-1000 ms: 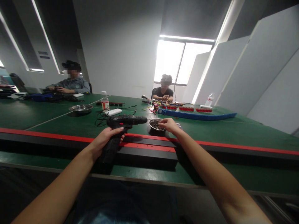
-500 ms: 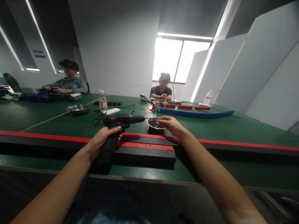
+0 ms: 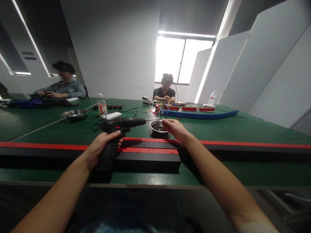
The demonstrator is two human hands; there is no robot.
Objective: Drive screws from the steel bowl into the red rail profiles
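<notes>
My left hand [image 3: 103, 145] is wrapped round the handle of a black power drill [image 3: 121, 123], which points to the right with a long thin bit in its chuck. At the tip of that bit, the fingers of my right hand [image 3: 173, 127] are pinched together; what lies between them is too small to make out. Just below the bit, a metal bowl [image 3: 152, 127] holds small dark pieces. Nearer to me lies a short black bar with a red top face [image 3: 148, 158], in front of a long black and red beam [image 3: 230, 143].
A bottle [image 3: 102, 105], a white block [image 3: 113, 116], cables and a metal dish [image 3: 75, 114] are at the left. Farther back lie a long blue strip [image 3: 199, 114], red parts [image 3: 189, 109] and coloured wires. Two people sit across the green table [image 3: 131, 132].
The view has shifted slightly, so the background and both hands sit a little farther left. The drill is still in my left hand, and my right fingers remain at the bit tip.
</notes>
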